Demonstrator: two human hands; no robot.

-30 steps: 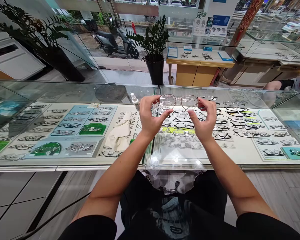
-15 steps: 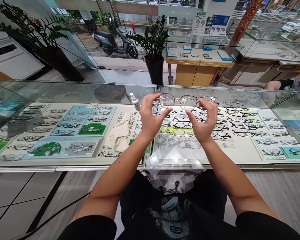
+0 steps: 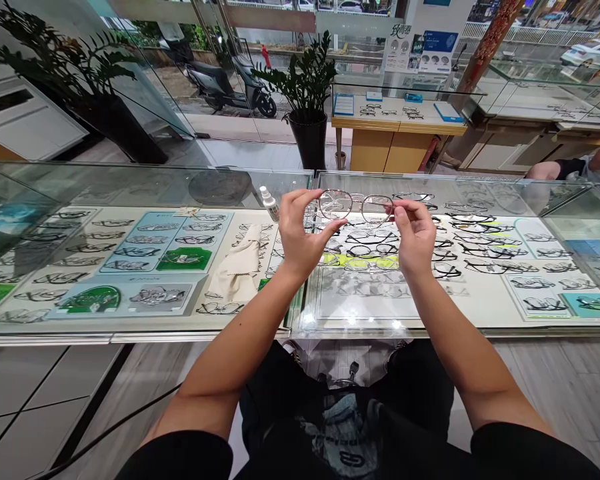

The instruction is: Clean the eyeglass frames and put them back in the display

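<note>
A pair of thin-framed round eyeglasses (image 3: 351, 205) is held up above the glass counter, its lenses facing me. My left hand (image 3: 304, 233) grips the left side of the frame, with the thumb near the lower rim of the left lens. At the other end, my right hand (image 3: 416, 233) pinches the right edge of the frame between thumb and fingers. To the left of my left hand, a small white spray bottle (image 3: 270, 204) stands on the counter. A cream cleaning cloth (image 3: 240, 265) lies crumpled nearer to me.
The glass display counter (image 3: 130, 339) spans the view, with rows of eyeglasses (image 3: 495, 252) inside. Beyond it stand a potted plant (image 3: 307, 130) and a wooden display table (image 3: 397, 125). A seated person's knee (image 3: 544, 171) shows at the far right.
My right hand has shifted its hold from the right lens's rim, thumb below, to a pinch at the frame's right edge. The eyeglasses have tilted slightly, right side lower.
</note>
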